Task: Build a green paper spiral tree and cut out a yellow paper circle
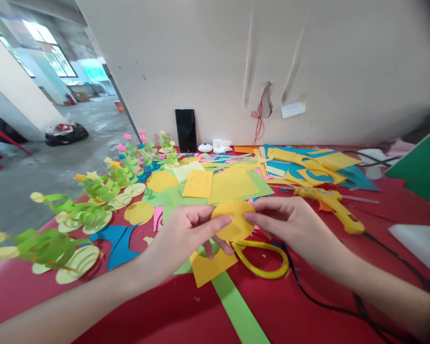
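A round yellow paper disc (236, 227) is held up between my two hands above the red table (157, 310). My left hand (200, 227) pinches its left edge, thumb on the front face. My right hand (283, 217) grips the right edge in the same way, the fingers partly hidden behind. Under the disc lie a piece of yellow paper (211, 267) and a long green paper strip (236, 306). Scissors with a yellow handle (263, 272) rest just below my right hand, their blades hidden.
A yellow glue gun (344, 210) with a black cord lies right. Curled green paper flowers (50, 248) line the left edge. Paper sheets (232, 184), blue scraps (118, 243) and yellow offcuts (308, 165) spread across the table. A black phone (186, 130) leans on the back wall.
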Available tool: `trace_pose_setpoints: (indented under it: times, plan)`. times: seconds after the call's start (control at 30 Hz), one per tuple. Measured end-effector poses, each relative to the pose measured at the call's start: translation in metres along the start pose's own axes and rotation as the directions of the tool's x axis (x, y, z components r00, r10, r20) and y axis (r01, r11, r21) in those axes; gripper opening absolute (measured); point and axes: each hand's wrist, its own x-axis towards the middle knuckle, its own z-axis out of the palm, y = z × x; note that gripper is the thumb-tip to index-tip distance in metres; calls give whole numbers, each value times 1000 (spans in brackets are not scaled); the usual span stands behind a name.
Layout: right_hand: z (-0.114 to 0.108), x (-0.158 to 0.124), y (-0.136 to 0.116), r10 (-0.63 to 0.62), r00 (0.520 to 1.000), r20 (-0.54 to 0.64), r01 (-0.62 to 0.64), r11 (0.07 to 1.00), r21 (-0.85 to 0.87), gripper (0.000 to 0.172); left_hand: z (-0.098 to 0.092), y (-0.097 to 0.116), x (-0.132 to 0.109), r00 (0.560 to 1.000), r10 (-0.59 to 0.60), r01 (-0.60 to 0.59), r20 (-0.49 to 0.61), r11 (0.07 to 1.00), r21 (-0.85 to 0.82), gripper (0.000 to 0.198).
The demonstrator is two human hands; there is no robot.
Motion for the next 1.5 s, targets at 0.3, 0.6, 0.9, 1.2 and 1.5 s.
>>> trace_pose_setpoints:
  times: [0.3,0.6,0.9,1.2,1.5]
  plan:
    - [-5,3,1,46,982,-184,-31,996,86,19,-4,1,1,997,11,-12,-74,1000,-11,26]
    - [-7,4,3,21,977,-212,-10,999,52,20,-6,0,4,989,30,-25,-147,999,38,24]
    - [-9,4,4,-19,968,-248,39,996,77,18,-7,0,3,977,19,-13,-214,1000,28,33]
    - [0,0,6,98,990,-100,-86,990,113,23,0,-2,0,996,56,-52,-70,997,57,18]
    - [2,2,10,139,990,18,-140,988,58,26,3,-12,-3,985,160,-171,61,949,264,30]
